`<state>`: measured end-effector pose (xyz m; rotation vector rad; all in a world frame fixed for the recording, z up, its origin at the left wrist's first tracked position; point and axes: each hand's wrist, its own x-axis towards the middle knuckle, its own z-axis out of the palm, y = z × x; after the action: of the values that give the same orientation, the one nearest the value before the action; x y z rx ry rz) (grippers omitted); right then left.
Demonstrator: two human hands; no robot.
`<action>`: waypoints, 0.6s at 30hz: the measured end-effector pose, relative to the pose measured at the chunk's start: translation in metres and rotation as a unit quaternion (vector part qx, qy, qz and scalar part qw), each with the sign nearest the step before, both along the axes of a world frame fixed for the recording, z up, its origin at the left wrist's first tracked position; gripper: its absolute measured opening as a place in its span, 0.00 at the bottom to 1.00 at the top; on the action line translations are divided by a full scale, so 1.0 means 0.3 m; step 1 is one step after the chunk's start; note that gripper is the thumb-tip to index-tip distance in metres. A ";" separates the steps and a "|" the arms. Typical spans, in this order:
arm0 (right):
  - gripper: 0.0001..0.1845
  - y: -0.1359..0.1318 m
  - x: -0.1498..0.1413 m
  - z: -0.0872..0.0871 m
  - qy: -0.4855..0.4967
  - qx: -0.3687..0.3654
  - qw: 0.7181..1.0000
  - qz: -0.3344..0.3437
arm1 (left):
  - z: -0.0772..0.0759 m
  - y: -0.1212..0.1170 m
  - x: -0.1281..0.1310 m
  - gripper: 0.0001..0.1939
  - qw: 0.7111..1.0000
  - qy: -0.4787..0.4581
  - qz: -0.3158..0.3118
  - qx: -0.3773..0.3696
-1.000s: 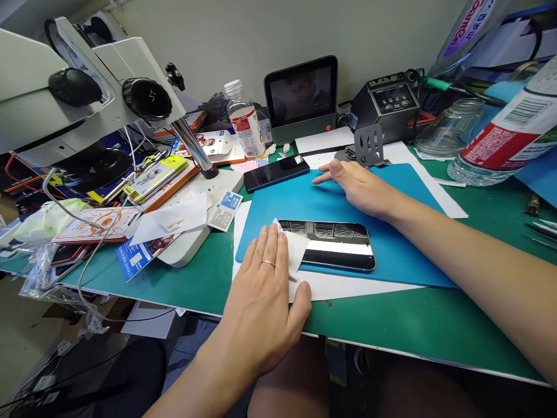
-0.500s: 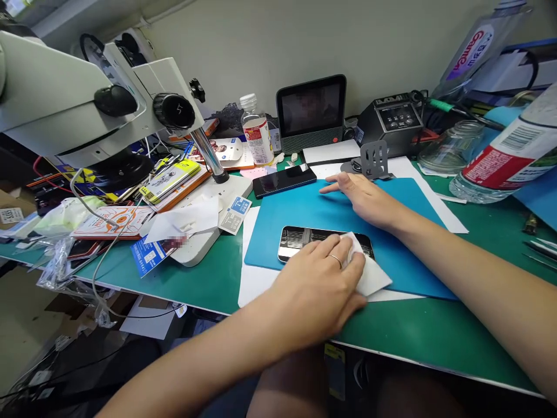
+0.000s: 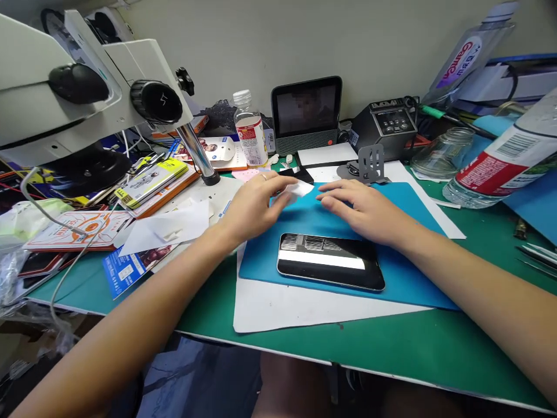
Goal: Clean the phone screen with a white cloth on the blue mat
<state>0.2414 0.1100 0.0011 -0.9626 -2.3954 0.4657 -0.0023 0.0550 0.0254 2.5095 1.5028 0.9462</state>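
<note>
A black phone [image 3: 331,262] lies screen-up on the blue mat [image 3: 404,255], uncovered. My left hand [image 3: 252,206] is raised above the mat's far left corner, its fingers pinched on a white wipe [image 3: 300,189]. My right hand [image 3: 363,209] rests flat on the mat just beyond the phone, fingers stretched toward the wipe and holding nothing. A second dark phone [image 3: 300,173] lies at the mat's far edge, mostly hidden behind my left hand and the wipe.
A microscope [image 3: 87,87] looms at the left over a heap of packets and cards [image 3: 148,183]. At the back stand a plastic bottle [image 3: 250,130], a small screen [image 3: 307,113], a soldering station [image 3: 385,125] and a metal stand [image 3: 369,162]. A glass jar [image 3: 444,152] and large bottle [image 3: 505,157] sit right.
My left hand swept the wipe rightward across the phone, then lifted it off and carried it to the mat's far left. The phone screen is now bare. My right hand barely moved.
</note>
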 end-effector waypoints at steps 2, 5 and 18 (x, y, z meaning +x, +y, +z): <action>0.25 -0.046 -0.012 0.024 -0.013 0.029 0.999 0.000 | -0.018 -0.019 -0.013 0.22 0.999 -0.026 -0.008 -0.022; 0.24 -0.132 -0.038 0.049 -0.042 0.035 0.998 0.025 | -0.013 -0.051 -0.031 0.20 0.997 -0.073 -0.033 -0.003; 0.25 -0.238 -0.104 0.037 -0.146 -0.017 0.985 0.095 | 0.001 -0.054 -0.036 0.16 0.984 0.072 -0.148 -0.068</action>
<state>0.2101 0.0387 0.0123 -0.8709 -2.7689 0.4628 -0.0132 0.0387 0.0259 2.6479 1.1330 0.6095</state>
